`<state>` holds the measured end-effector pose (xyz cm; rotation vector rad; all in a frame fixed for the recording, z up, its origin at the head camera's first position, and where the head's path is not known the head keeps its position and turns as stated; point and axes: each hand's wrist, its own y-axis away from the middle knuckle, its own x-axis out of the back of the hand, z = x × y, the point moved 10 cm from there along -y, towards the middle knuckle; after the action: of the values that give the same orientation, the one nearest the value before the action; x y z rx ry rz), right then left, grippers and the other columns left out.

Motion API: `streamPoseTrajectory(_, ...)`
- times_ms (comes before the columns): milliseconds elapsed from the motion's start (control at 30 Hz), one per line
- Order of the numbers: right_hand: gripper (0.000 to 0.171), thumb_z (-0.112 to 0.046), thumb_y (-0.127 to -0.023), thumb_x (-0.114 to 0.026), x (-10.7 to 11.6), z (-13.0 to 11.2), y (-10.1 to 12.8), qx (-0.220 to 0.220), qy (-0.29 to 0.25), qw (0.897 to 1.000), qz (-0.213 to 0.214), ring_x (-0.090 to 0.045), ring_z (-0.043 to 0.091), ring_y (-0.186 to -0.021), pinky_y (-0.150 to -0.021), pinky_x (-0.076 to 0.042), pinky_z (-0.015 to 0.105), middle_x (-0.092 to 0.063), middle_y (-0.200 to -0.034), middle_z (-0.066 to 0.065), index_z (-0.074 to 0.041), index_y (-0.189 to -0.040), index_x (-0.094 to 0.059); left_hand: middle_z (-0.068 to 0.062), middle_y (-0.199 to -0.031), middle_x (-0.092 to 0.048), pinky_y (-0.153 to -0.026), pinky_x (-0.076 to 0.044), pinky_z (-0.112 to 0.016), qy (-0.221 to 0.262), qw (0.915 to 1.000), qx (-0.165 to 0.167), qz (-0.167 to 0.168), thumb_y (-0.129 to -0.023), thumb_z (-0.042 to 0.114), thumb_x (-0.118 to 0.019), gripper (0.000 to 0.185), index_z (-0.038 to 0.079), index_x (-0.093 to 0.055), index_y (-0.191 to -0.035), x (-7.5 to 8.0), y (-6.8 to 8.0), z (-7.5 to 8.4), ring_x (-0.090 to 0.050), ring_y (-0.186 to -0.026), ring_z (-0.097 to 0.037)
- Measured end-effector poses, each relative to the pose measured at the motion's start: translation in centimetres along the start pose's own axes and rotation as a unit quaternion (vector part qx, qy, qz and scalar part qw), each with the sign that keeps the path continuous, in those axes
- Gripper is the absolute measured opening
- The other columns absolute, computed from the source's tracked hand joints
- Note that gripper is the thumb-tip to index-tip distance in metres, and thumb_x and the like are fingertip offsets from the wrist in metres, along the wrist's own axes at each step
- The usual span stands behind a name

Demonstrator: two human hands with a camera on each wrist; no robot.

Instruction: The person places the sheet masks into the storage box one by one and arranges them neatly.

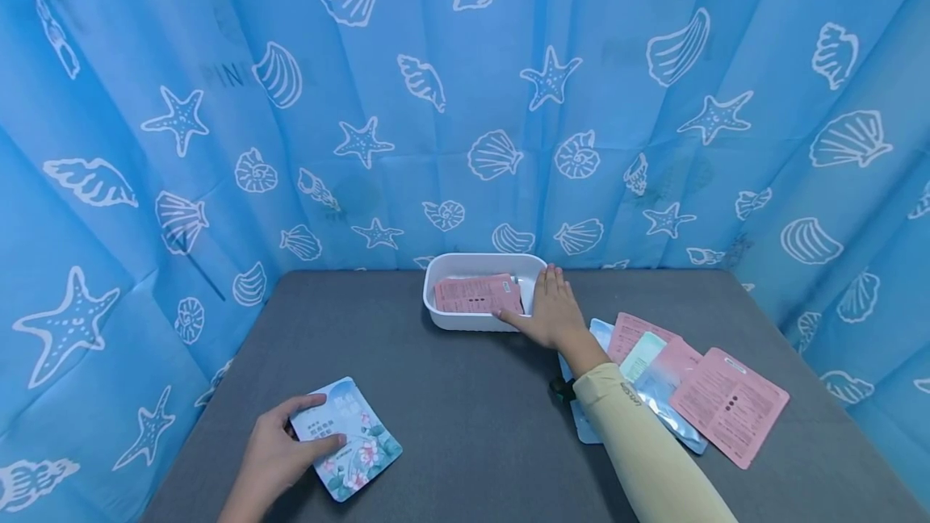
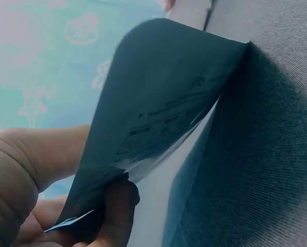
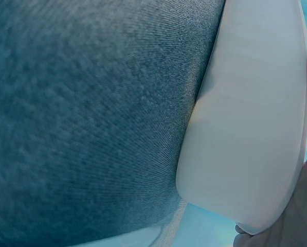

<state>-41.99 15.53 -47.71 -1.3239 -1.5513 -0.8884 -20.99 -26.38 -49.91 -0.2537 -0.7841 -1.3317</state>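
Overall, a blue curtain printed with white shells and starfish stands behind a grey table. A cream sleeve covers my right forearm and passes in front of the overlapping pink and blue sachets spread at the table's right. A white tub sits near the far edge. My right hand lies against the tub's right end, fingers straight and side by side, thumb stretched over the front rim. My left hand, near left, pinches a floral sachet between thumb and fingers, well apart from the tub; whether it holds more than one, I cannot tell. Pink packets lie inside the tub.
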Motion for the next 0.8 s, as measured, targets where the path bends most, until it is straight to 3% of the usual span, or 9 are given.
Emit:
streamPoseTrajectory(200, 0.124, -0.079, -0.093, -0.055, 0.2, -0.1, 0.1, 0.001, -0.002, 1.000, 0.003, 0.002, 0.046, -0.165, -0.134, -0.006, 0.058, -0.001, -0.176, 0.029, 0.010, -0.166, -0.008, -0.027, -0.159, -0.047, -0.108, -0.049, -0.063, 0.011, 0.9999, -0.001, -0.008, -0.077, 0.042, -0.096, 0.087, 0.013, -0.060, -0.150, -0.2, -0.1, 0.6, -0.055, -0.131, -0.041)
streamPoseTrajectory(300, 0.125, -0.079, -0.092, -0.055, 0.2, -0.1, 0.1, 0.000, -0.003, 1.000, 0.003, 0.002, 0.046, -0.165, -0.134, -0.007, 0.059, -0.001, -0.176, 0.029, 0.010, -0.166, -0.008, -0.025, -0.155, -0.051, -0.097, -0.055, -0.052, 0.007, 0.9999, -0.009, -0.005, -0.077, 0.039, -0.096, 0.084, 0.015, -0.061, -0.150, -0.1, -0.1, 1.3, -0.058, -0.122, -0.036)
streamPoseTrajectory(433, 0.124, -0.079, -0.093, -0.054, 0.1, 0.0, 0.0, -0.001, -0.001, 1.000, 0.002, 0.002, 0.047, -0.165, -0.134, -0.006, 0.059, -0.001, -0.176, 0.030, 0.010, -0.166, -0.008, -0.021, -0.143, -0.058, -0.082, -0.051, -0.035, 0.008, 0.9995, -0.030, 0.007, -0.080, 0.033, -0.095, 0.079, 0.016, -0.061, -0.149, 0.3, -0.1, 2.6, -0.059, -0.105, -0.027)
streamPoseTrajectory(800, 0.123, -0.077, -0.093, -0.055, 0.2, -0.1, 0.1, 0.001, -0.003, 1.000, -0.004, 0.002, 0.046, -0.165, -0.133, -0.006, 0.059, 0.001, -0.177, 0.028, 0.009, -0.166, -0.006, -0.017, -0.144, -0.059, -0.076, -0.052, -0.029, 0.040, 0.9950, -0.085, 0.036, -0.083, 0.028, -0.093, 0.071, 0.018, -0.063, -0.147, 0.9, -0.2, 5.9, -0.062, -0.102, -0.025)
